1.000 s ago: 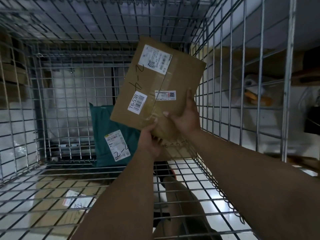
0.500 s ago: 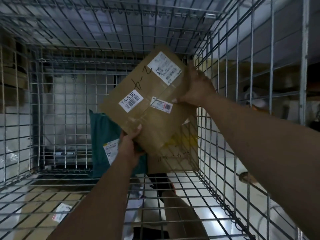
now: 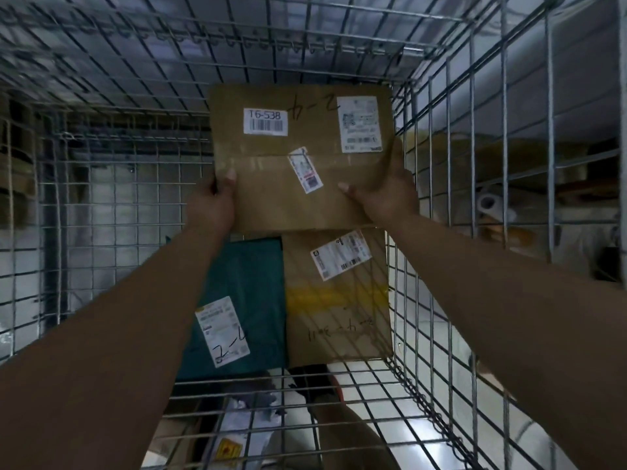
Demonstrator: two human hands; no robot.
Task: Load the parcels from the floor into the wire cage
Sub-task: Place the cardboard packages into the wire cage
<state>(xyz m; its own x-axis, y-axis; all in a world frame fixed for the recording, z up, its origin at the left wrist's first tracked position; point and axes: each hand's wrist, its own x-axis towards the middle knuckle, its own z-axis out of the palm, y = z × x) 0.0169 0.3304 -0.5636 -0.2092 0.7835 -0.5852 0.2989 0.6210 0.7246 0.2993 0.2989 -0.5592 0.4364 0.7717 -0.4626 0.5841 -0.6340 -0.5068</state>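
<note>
A flat brown cardboard parcel (image 3: pixel 271 184) marked T6-538 is held upright and level inside the wire cage (image 3: pixel 471 205), against the back right corner. My left hand (image 3: pixel 212 201) grips its lower left edge and my right hand (image 3: pixel 386 195) grips its lower right edge. Directly under it stands a second brown parcel (image 3: pixel 339 300) with a yellow tape band, leaning on the cage's right wall. A teal bag parcel (image 3: pixel 251 293) with a white label stands to its left.
The cage's wire floor (image 3: pixel 366 395) lies below my arms; through it show parcels on the ground (image 3: pixel 230 442) and my leg (image 3: pixel 346 432). Shelving with boxes (image 3: pixel 509 164) sits beyond the right mesh wall. The cage's left half holds open space.
The parcel has turned from tilted to level and risen above the yellow-taped parcel. My left hand shifted to its left edge, my right hand to its lower right edge.
</note>
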